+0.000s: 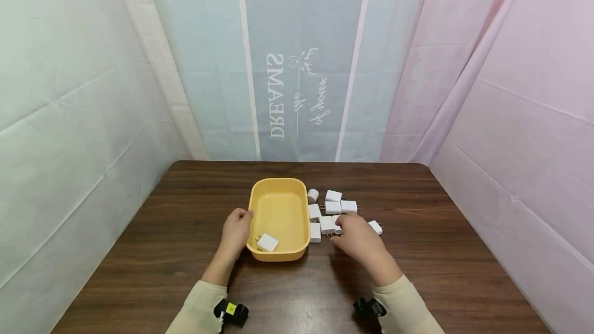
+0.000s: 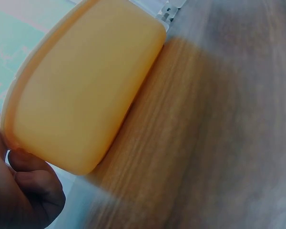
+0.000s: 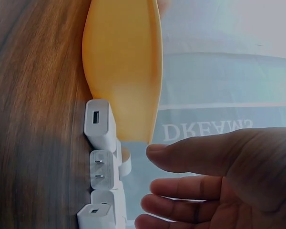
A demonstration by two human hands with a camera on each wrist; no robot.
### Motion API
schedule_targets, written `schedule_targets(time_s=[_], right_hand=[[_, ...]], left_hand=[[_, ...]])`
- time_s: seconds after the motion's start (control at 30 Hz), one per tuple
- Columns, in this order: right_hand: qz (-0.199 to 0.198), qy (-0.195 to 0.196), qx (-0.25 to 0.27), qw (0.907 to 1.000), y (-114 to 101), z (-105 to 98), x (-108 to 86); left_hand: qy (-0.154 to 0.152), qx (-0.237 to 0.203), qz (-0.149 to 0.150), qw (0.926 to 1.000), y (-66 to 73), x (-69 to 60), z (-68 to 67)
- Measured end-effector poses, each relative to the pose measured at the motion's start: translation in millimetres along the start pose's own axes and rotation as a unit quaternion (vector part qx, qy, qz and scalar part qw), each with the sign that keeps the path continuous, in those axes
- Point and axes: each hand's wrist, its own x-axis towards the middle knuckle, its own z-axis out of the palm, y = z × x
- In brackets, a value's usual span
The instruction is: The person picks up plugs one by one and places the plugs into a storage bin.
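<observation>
I am steadying a yellow, rounded rectangular plastic tray point(image 1: 280, 257) on the dark brown wood-grain table point(image 1: 185, 236) with my left hand point(image 1: 236, 229), which is pinching the tray's left rim. One white, block-shaped plastic charger point(image 1: 267, 243) is lying inside it, toward the near left corner. My right hand point(image 1: 359, 238) is hovering at the cluster of white plastic chargers point(image 1: 327, 224) just right of the tray; on the right wrist feed its thumb and fingers are standing apart and gripping nothing, though I am unable to tell whether a fingertip is touching a block. I am judging that a grasp is forming, so I am favouring a thumb-and-finger pinch across the smooth side faces, clear of the metal prongs. Because the blocks are crowding together, a sideways sweep would probably be nudging neighbours; a straight lift is looking safer. The lone white charger point(image 1: 375, 227) beyond the cluster is seemingly offering more finger room.
</observation>
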Motion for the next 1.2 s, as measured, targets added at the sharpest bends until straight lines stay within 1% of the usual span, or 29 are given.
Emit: schedule_targets(time_s=[0.17,0.4,0.63,0.8,0.87,1.1,1.2], right_hand=[[0.005,-0.005,0.003,1.0,4,0,-0.6],[0.027,-0.015,0.0,0.9995,9,-2,-2.7],[0.045,-0.017,-0.009,0.9988,15,-1,-3.0],[0.043,-0.021,-0.016,0.9987,18,1,-2.7],[0.043,-0.019,-0.019,0.9987,18,2,-3.0],[0.041,0.011,-0.05,0.9979,19,1,-5.5],[0.043,0.012,-0.055,0.9975,20,2,-5.0]], left_hand=[[-0.004,-0.005,-0.001,1.0,-0.6,0.3,0.1],[-0.004,-0.011,-0.008,0.9999,0.4,0.0,-0.2],[-0.006,-0.01,-0.005,0.9999,0.0,-0.1,-0.3],[-0.005,-0.01,-0.004,0.9999,-0.2,0.2,0.0],[-0.004,-0.011,-0.002,0.9999,-0.6,0.6,0.0],[-0.007,-0.01,-0.002,0.9999,-0.6,0.3,-0.9],[-0.006,-0.01,-0.005,0.9999,-0.7,0.4,-0.9]])
